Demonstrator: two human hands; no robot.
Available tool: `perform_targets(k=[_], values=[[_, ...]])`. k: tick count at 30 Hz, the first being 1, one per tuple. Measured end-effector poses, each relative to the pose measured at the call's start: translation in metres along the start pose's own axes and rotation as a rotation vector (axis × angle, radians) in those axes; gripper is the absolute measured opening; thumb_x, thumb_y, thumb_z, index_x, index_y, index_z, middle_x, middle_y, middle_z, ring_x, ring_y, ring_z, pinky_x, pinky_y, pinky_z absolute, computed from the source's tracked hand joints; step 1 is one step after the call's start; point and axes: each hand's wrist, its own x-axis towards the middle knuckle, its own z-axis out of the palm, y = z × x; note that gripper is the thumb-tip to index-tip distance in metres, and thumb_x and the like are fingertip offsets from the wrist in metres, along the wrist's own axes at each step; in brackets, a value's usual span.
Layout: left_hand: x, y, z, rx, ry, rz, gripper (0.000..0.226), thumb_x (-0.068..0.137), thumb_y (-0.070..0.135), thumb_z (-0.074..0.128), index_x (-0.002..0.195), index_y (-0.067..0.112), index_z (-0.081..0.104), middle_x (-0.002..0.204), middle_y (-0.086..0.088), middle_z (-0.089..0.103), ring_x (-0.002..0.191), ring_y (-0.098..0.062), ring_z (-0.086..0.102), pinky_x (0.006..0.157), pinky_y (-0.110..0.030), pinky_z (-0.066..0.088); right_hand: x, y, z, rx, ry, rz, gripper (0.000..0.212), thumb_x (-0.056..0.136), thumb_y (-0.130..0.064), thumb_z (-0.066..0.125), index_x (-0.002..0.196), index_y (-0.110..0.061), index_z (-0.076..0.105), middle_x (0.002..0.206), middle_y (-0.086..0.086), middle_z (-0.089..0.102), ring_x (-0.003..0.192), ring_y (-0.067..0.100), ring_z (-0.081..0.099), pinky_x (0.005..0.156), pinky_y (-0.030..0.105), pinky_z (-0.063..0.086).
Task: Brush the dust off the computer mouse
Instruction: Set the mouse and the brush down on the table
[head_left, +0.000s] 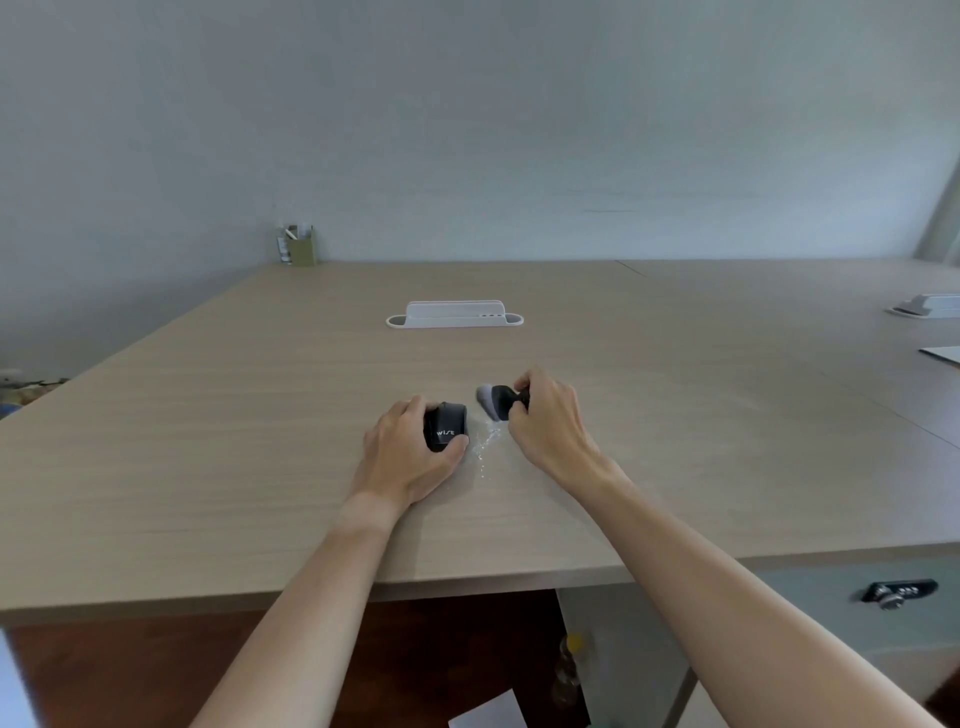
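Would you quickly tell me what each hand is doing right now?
Left hand: closed around the black computer mouse, holding it on the desk.
Right hand: closed on the small brush, bristles beside the mouse.

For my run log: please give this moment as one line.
left hand: grips mouse on table | right hand: holds brush beside mouse, apart | dust: between them

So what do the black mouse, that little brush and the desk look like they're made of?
The black computer mouse, gripped by the left hand, looks like matte plastic: dull surface, white printed lettering. The small black-handled brush, pinched by the right hand, seems plastic with pale soft bristles, though it is blurred. The light wood-grain desk is probably laminate: even grain lines, flat sheen.
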Motion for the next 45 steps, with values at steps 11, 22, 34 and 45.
perform_targets(k=[11,22,34,45], values=[[-0.001,0.001,0.001,-0.012,-0.002,-0.003,0.05,0.07,0.053,0.063,0.113,0.027,0.057,0.106,0.003,0.061,0.103,-0.022,0.058,0.09,-0.035,0.046,-0.013,0.011,0.012,-0.447,-0.072,-0.187,0.03,0.086,0.01,0.047,0.098,-0.012,0.065,0.088,0.008,0.05,0.075,0.034,0.052,0.062,0.03,0.032],[-0.002,0.002,0.0,-0.036,-0.045,-0.012,0.051,0.071,0.054,0.061,0.116,0.031,0.054,0.11,0.007,0.062,0.106,-0.018,0.058,0.09,-0.034,0.047,-0.02,0.014,0.021,-0.375,-0.104,-0.2,0.018,0.086,0.003,0.05,0.088,-0.014,0.056,0.076,0.006,0.048,0.078,0.034,0.053,0.069,0.033,0.031],[-0.005,0.01,-0.005,0.112,-0.125,-0.046,0.064,0.076,0.053,0.061,0.129,0.02,0.047,0.117,-0.001,0.064,0.113,-0.027,0.058,0.091,-0.035,0.043,-0.016,0.023,0.03,-0.274,-0.106,-0.099,0.047,0.08,-0.004,0.044,0.12,-0.011,0.068,0.104,0.01,0.072,0.104,0.034,0.057,0.092,0.039,0.043],[-0.004,0.008,-0.006,0.26,-0.237,-0.102,0.05,0.081,0.024,0.046,0.13,0.012,0.042,0.127,-0.014,0.056,0.117,-0.037,0.051,0.091,-0.04,0.042,-0.014,0.026,0.031,-0.248,-0.122,-0.054,0.038,0.079,-0.013,0.043,0.107,-0.008,0.067,0.103,0.013,0.071,0.102,0.037,0.057,0.089,0.038,0.04]])
